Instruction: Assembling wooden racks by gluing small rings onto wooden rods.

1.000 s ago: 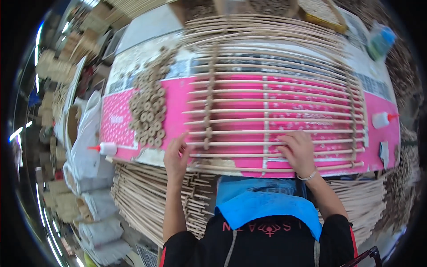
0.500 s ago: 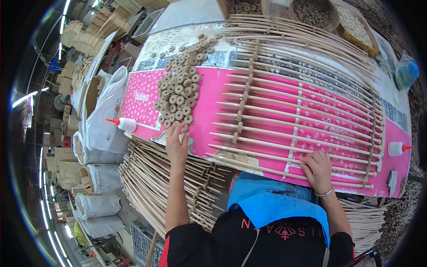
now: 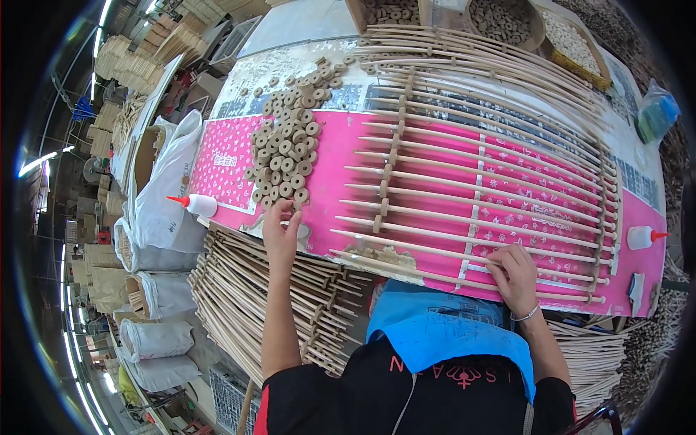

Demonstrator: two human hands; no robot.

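A pile of round tan wooden discs with centre holes [image 3: 279, 156] lies on the left of the pink table cover. At its near edge my left hand [image 3: 280, 235] has fingertips closed together on a wooden disc, partly hidden by the fingers. Long pale wooden sticks [image 3: 435, 235] lie side by side across the table, pointed ends to the left. Discs sit on most of them in a row [image 3: 385, 185] near those points; the two nearest sticks show none there. My right hand [image 3: 515, 274] is curled, fingertips on the second-nearest stick.
White glue bottles with red tips stand at the left [image 3: 202, 205] and right [image 3: 641, 237] of the table. More sticks [image 3: 478, 54] lie at the back, near a round bin of discs [image 3: 500, 25]. Bundled sticks [image 3: 254, 297] fill the space below left, beside white sacks [image 3: 170, 217].
The fingers of my left hand have drawn closer together at the pile's near edge. My right hand stays at the same stick. The whole view has shifted slightly.
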